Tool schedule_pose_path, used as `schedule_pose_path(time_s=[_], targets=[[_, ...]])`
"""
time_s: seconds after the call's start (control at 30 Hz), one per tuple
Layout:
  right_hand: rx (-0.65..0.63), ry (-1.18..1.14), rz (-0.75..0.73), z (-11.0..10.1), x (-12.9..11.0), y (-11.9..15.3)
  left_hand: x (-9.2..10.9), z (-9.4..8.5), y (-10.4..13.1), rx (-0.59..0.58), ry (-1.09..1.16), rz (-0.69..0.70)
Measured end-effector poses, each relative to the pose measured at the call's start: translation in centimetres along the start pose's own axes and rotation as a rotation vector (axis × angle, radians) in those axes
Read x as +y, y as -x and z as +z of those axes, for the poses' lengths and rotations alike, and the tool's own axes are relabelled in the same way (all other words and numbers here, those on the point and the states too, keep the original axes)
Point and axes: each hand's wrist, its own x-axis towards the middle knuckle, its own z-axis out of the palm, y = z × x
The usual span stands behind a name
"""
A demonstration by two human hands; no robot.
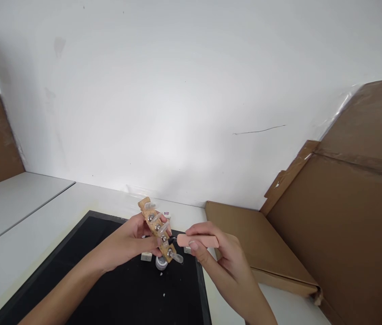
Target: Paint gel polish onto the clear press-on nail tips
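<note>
My left hand (138,241) is closed around a wooden nail-tip stand (160,234), held tilted above the black mat. Along the stand sit several round silver pegs with clear false nail tips (176,257) on them. Between the fingers of my right hand (219,257) is a tool with a thick pink handle (197,240). Its dark tip is at the lower part of the stand, close to one of the pegs; whether it touches cannot be made out. Below the stand is a small round jar (161,263) with a pale lid, partly covered.
Under my hands lies a black mat (136,293) on a white table. Small pale blocks (146,257) stand near the jar, and white crumbs dot the mat. A flat cardboard box (245,239) is at the right, beside taller cardboard (356,216). A white wall rises behind.
</note>
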Motion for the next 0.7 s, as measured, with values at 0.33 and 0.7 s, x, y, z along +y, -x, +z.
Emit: schedule_pose_path(time_s=[0.33, 0.7], targets=[[-0.005, 0.009, 0.0, 0.03, 0.03, -0.03, 0.09, 0.09, 0.09, -0.007, -0.005, 0.0], [-0.005, 0.034, -0.004, 0.08, -0.14, -0.14, 0.19, 0.07, -0.04, -0.015, -0.013, -0.004]])
